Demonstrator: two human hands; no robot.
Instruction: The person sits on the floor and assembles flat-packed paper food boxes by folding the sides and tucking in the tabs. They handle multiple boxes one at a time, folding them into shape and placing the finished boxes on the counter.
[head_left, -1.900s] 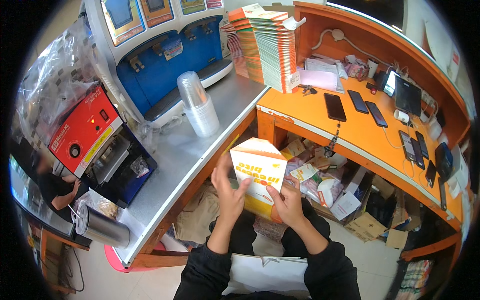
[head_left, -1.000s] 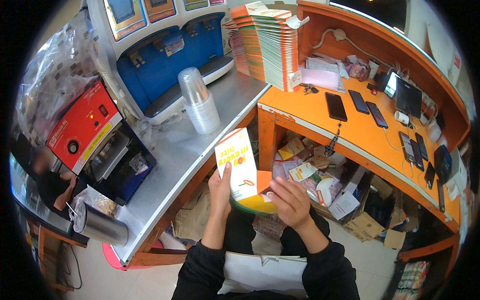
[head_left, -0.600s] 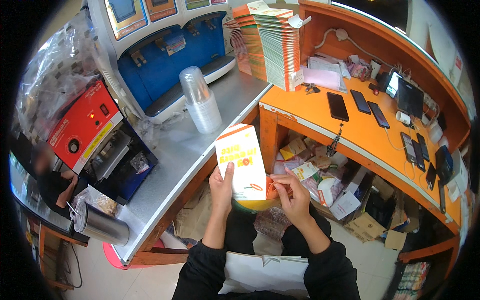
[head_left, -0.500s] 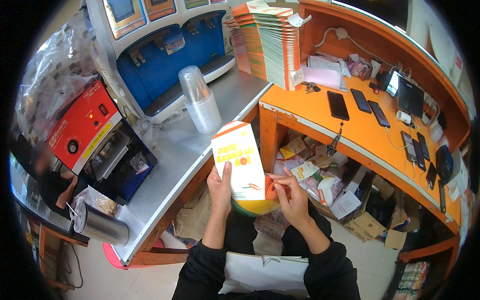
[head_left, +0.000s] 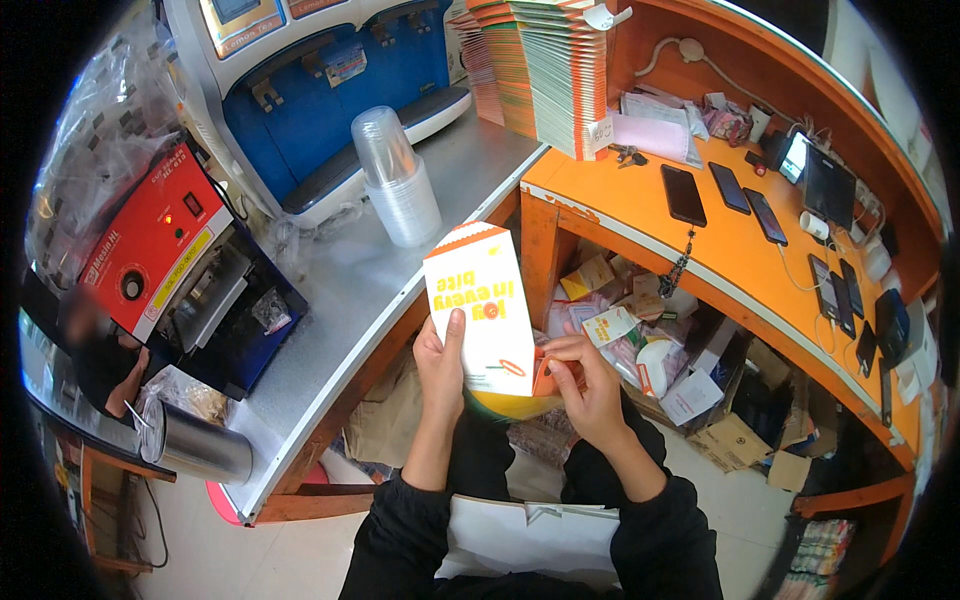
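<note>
A white paper food carton (head_left: 480, 335) with orange edges and yellow printing is tilted in front of me above my lap. My left hand (head_left: 438, 375) grips its left side, thumb over the printed face and fingers behind. At the lower right corner, my right hand (head_left: 592, 400) pinches a small orange flap (head_left: 545, 376) between thumb and fingers. Just below the carton shows part of a yellow, rounded thing (head_left: 512, 404), mostly hidden. White flat sheets or cartons (head_left: 525, 545) lie across my lap between my forearms.
A tall stack of folded cartons (head_left: 555, 85) stands on the orange desk (head_left: 630, 200), near several phones. Clear plastic cups (head_left: 400, 190) and a red sealing machine (head_left: 155, 245) sit on the metal counter (head_left: 340, 325). A person (head_left: 95, 350) is at far left. Boxes (head_left: 735, 440) crowd beneath the desk.
My view has shifted slightly. The carton now sits a little more upright and turned, its printed face flatter toward me. Both hands keep their hold, the right still at the orange flap.
</note>
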